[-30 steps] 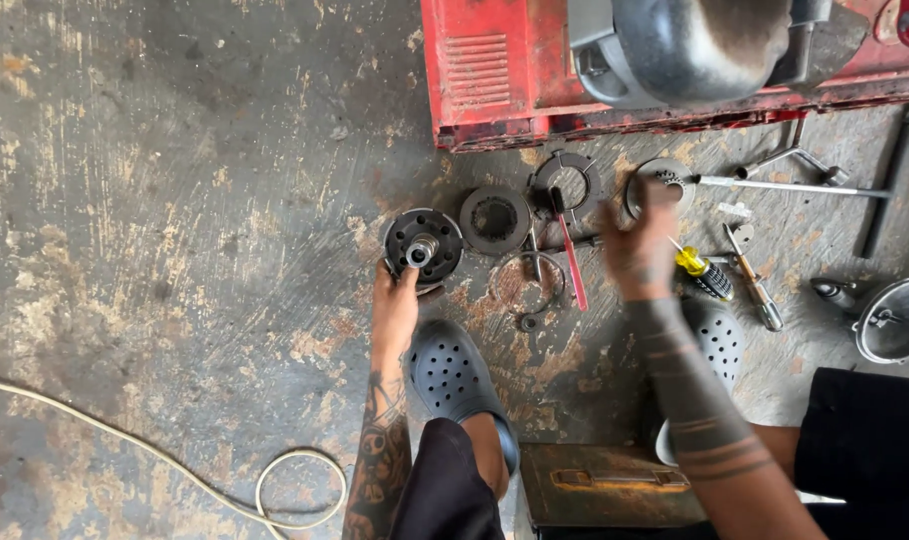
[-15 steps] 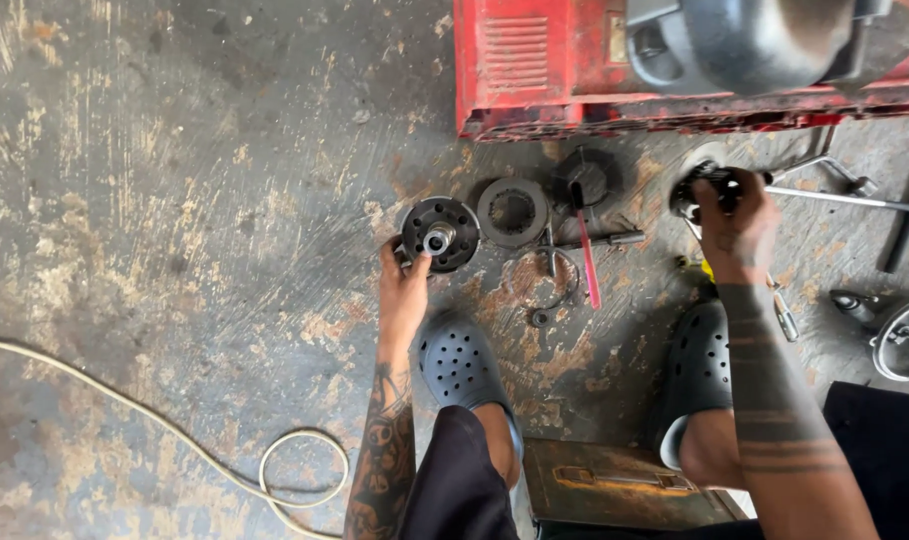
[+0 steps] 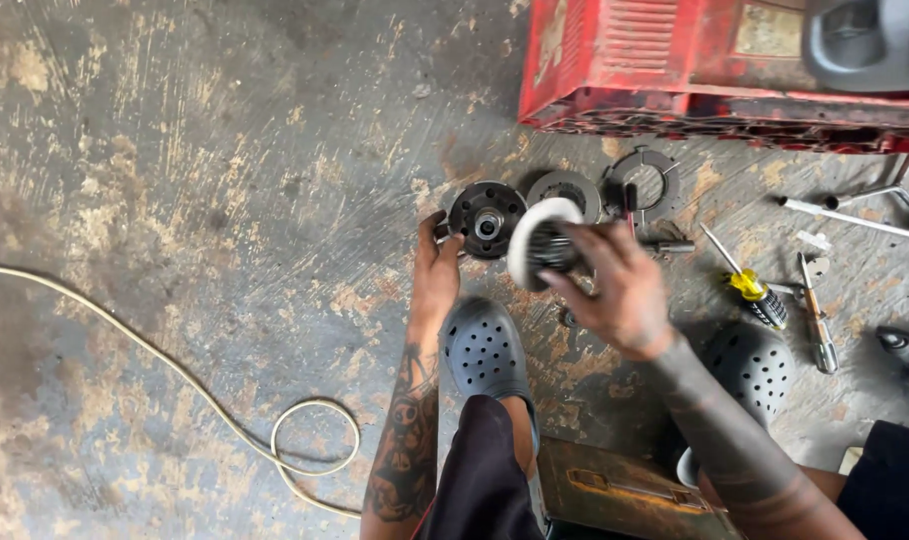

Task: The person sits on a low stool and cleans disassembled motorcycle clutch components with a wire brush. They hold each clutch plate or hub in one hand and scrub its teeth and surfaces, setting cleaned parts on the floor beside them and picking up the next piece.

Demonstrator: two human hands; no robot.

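Grip states, left to right: left hand (image 3: 436,268) with fingertips resting against the rim of the dark round hub (image 3: 486,219) on the floor, fingers spread, not closed around it; right hand (image 3: 614,285) clamped on a pale-rimmed ribbed disc (image 3: 540,243), held on edge above the floor, just right of the hub. Advisable for the step in hand: hub steadied flat, disc brought square to its centre bore rather than tilted, fingers kept off mating faces. Left forearm extended straight forward past a grey perforated clog (image 3: 484,350); right forearm angled inward from lower right, wrist bent. Further right on the floor: friction ring (image 3: 566,186), slotted ring (image 3: 642,178), yellow-handled screwdriver (image 3: 750,285).
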